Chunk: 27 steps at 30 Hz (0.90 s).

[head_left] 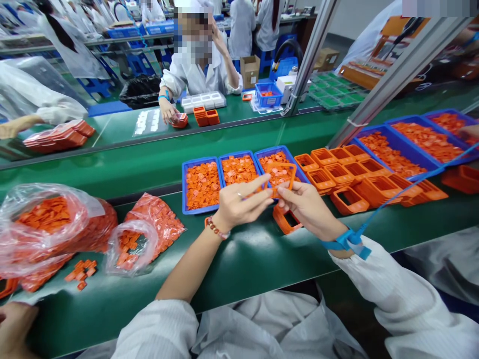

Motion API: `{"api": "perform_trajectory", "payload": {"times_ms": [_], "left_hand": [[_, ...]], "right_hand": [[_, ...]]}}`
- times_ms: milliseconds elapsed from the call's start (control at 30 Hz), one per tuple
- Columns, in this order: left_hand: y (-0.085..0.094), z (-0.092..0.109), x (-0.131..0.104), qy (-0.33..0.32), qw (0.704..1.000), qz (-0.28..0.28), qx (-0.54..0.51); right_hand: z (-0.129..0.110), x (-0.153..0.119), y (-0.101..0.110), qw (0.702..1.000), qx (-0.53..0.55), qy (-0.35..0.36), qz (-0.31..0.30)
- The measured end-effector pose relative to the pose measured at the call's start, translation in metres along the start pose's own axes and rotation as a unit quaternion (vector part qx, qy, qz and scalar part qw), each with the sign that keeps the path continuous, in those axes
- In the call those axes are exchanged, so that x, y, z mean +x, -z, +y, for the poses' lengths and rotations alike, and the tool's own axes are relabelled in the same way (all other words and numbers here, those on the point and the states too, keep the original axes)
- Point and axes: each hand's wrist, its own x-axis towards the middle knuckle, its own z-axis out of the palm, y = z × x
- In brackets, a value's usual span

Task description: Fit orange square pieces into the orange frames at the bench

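Observation:
An orange frame point(293, 172), held upright over the blue trays, is pinched at its lower edge by my right hand point(305, 203), which wears a blue wrist strap. My left hand point(243, 200), with a beaded bracelet, meets the frame's left lower side with its fingertips; some of its fingers are extended, and whether it grips anything there is unclear. Behind the hands stand three blue trays of small orange pieces: a left tray point(202, 185), a middle tray point(239, 168) and a right tray point(275, 158). Another orange frame point(286, 222) lies on the green table just below my right hand.
Stacked orange frames point(346, 172) and more blue trays point(392, 152) stand to the right. Plastic bags point(153, 227) of orange pieces and loose pieces point(81, 271) lie left. A person's hand point(17, 321) is at lower left; a co-worker point(205, 75) sits opposite beyond a metal post point(310, 55).

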Motion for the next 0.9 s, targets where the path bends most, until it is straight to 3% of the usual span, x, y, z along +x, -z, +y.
{"api": "perform_trajectory", "payload": {"times_ms": [100,133,200,267,333,400,700,833,900], "left_hand": [[0.024,-0.024,0.005,0.131,0.988,0.068,0.037],[0.033,-0.035,0.006,0.189,0.978,0.058,0.072],[0.048,-0.058,0.004,0.317,0.935,-0.028,0.157],[0.056,-0.079,-0.001,0.421,0.863,-0.166,0.223],[0.057,-0.095,-0.008,0.485,0.796,-0.266,0.245],[0.052,-0.103,-0.014,0.51,0.762,-0.312,0.247],[0.03,-0.101,-0.017,0.491,0.75,-0.346,0.277],[0.035,-0.099,-0.015,0.484,0.759,-0.338,0.275],[0.042,-0.095,-0.01,0.474,0.785,-0.301,0.263]], "right_hand": [[0.002,0.002,0.006,1.0,0.008,0.001,0.013],[0.002,0.003,0.009,1.0,0.008,0.004,0.013],[0.004,0.002,0.012,1.0,-0.002,0.015,0.008],[0.006,0.001,0.015,0.999,-0.025,0.03,0.002],[0.008,0.0,0.016,0.998,-0.046,0.044,-0.005],[0.009,-0.001,0.015,0.997,-0.059,0.057,-0.008],[0.016,-0.001,0.01,0.995,-0.09,0.035,-0.039],[0.016,0.0,0.012,0.995,-0.088,0.022,-0.033],[0.016,0.001,0.014,0.996,-0.084,0.013,-0.038]]}}
